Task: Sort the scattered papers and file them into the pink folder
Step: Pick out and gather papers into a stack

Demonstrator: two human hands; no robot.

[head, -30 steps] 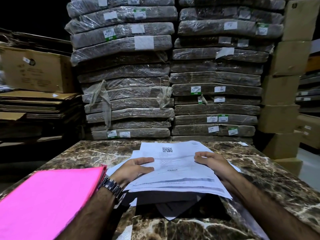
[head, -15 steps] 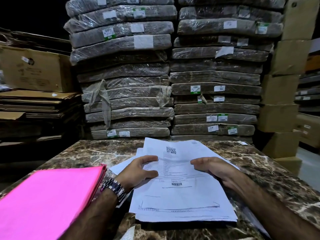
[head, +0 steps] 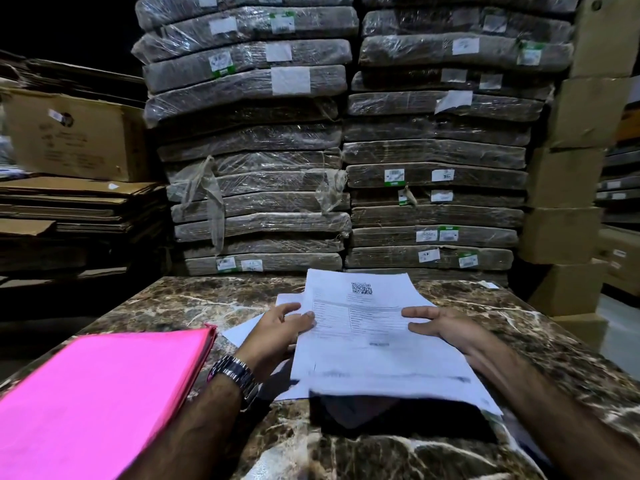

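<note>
Left hand [head: 277,332]: grips the left edge of the papers [head: 367,351], thumb on the top sheet; a metal wristwatch [head: 235,375] sits on the wrist.
Right hand [head: 446,325]: pinches the right edge of the same stack, thumb on top.
Papers: white printed sheets, the top one bearing a QR code, held between both hands over the marble tabletop [head: 166,306]; the near edge is blurred, and more sheets lie underneath.
Pink folder [head: 104,393]: closed, lying on the tabletop's left part, just beside the left forearm.
Behind: plastic-wrapped bundles [head: 249,133] stacked high, and a cardboard box [head: 72,133] at the left.
</note>
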